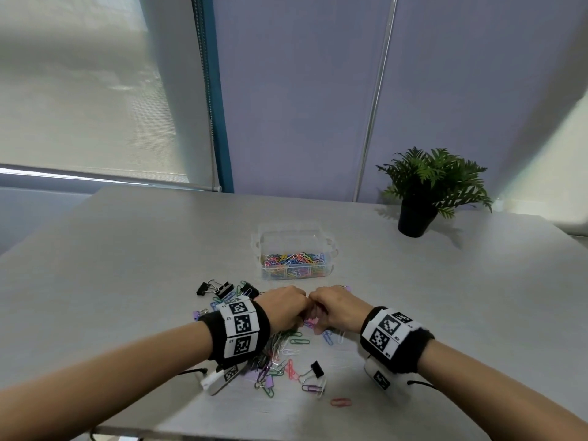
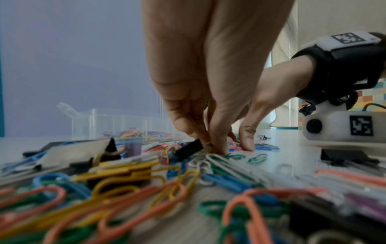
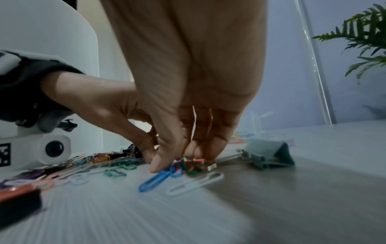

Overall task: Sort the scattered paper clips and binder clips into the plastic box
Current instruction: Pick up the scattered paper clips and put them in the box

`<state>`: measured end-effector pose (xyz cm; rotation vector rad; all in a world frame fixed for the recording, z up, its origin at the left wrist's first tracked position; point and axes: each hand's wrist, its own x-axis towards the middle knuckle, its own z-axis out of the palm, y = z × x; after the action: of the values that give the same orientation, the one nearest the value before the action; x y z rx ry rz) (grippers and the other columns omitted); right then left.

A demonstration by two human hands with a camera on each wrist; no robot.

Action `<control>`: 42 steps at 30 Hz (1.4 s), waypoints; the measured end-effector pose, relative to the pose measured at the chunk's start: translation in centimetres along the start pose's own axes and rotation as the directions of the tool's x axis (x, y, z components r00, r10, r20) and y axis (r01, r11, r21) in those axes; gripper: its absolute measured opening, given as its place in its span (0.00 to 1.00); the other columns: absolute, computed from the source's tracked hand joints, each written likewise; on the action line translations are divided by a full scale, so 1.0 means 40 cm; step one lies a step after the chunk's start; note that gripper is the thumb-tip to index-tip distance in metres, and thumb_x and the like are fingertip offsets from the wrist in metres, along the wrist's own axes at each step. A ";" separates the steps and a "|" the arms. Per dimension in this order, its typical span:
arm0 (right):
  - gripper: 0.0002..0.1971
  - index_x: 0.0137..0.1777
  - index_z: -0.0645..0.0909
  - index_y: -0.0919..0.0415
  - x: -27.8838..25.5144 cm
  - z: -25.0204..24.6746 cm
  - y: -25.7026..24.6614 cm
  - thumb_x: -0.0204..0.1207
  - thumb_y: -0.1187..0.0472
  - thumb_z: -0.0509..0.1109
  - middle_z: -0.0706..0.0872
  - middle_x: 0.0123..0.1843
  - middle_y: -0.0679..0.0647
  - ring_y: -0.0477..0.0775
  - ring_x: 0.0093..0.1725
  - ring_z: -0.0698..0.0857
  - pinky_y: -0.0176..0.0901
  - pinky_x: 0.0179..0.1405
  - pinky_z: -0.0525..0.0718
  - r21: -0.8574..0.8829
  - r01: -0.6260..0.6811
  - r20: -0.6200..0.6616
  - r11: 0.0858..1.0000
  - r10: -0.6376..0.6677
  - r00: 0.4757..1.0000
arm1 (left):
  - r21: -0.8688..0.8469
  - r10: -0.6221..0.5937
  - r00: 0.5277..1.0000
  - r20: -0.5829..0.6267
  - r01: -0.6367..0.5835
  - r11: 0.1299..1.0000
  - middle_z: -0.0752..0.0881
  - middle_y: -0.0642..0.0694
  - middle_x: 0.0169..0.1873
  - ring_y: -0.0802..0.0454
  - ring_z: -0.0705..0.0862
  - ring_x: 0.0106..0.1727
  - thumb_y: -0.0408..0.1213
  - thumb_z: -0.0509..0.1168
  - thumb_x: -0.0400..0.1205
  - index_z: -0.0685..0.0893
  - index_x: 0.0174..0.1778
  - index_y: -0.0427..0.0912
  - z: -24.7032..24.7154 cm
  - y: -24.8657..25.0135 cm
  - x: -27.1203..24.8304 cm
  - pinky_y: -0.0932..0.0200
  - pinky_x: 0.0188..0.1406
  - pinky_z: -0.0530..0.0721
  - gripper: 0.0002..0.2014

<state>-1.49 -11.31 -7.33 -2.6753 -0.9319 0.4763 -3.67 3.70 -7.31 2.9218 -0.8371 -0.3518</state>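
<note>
A clear plastic box (image 1: 294, 237) holding several coloured paper clips stands mid-table. In front of it lie scattered paper clips (image 1: 283, 351) and black binder clips (image 1: 216, 288). My two hands meet knuckle to knuckle over the pile. My left hand (image 2: 213, 146) points down with thumb and fingers bunched on paper clips, right beside a black binder clip (image 2: 189, 149). My right hand (image 3: 177, 158) pinches a small cluster of paper clips (image 3: 188, 165) on the table, thumb (image 3: 158, 163) against fingers. A blue paper clip (image 3: 153, 181) and a white one (image 3: 196, 182) lie just before it.
A teal binder clip (image 3: 269, 153) lies right of my right hand. Another black binder clip (image 1: 316, 369) and a red paper clip (image 1: 341, 402) sit near the table's front edge. A potted fern (image 1: 423, 192) stands at the back right. Walls and a window blind close off the far side.
</note>
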 end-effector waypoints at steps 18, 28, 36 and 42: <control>0.06 0.43 0.87 0.65 -0.026 -0.029 0.011 0.66 0.72 0.73 0.90 0.38 0.58 0.47 0.33 0.82 0.23 0.32 0.75 0.153 -0.036 -0.003 0.988 0.037 0.999 | -0.179 -0.054 0.990 -0.130 0.031 0.983 0.89 0.41 0.45 0.49 0.82 0.43 0.30 0.63 0.77 0.84 0.45 0.37 -0.067 -0.048 0.003 0.63 0.40 0.70 0.05; 0.14 0.43 0.76 0.61 -0.072 -0.002 -0.012 0.71 0.50 0.74 0.85 0.49 0.61 0.54 0.43 0.82 0.47 0.50 0.80 0.052 -0.186 0.007 0.981 0.186 0.983 | -0.298 -0.085 0.988 -0.128 0.043 0.954 0.89 0.41 0.47 0.53 0.81 0.42 0.33 0.66 0.79 0.85 0.47 0.35 -0.058 -0.067 0.003 0.68 0.35 0.69 0.06; 0.12 0.51 0.70 0.64 -0.066 0.052 -0.073 0.75 0.61 0.71 0.77 0.61 0.65 0.62 0.55 0.78 0.45 0.45 0.68 0.008 -0.248 -0.074 0.969 0.247 0.966 | -0.450 -0.176 0.963 -0.203 0.068 0.890 0.85 0.44 0.37 0.52 0.81 0.30 0.27 0.67 0.77 0.84 0.42 0.36 -0.121 -0.083 0.053 0.74 0.28 0.78 0.02; 0.09 0.54 0.79 0.64 -0.055 0.038 -0.062 0.75 0.68 0.63 0.81 0.59 0.62 0.65 0.57 0.81 0.52 0.54 0.79 0.082 -0.293 -0.084 0.953 0.299 0.950 | -0.356 -0.298 0.918 -0.260 0.196 0.914 0.89 0.38 0.47 0.53 0.80 0.41 0.30 0.68 0.77 0.86 0.47 0.32 -0.179 -0.139 0.118 0.62 0.44 0.76 0.06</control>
<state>-5.07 -10.63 -7.35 -2.7577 -0.4784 0.4269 4.80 6.01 -2.07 2.6709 -0.3217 -0.0324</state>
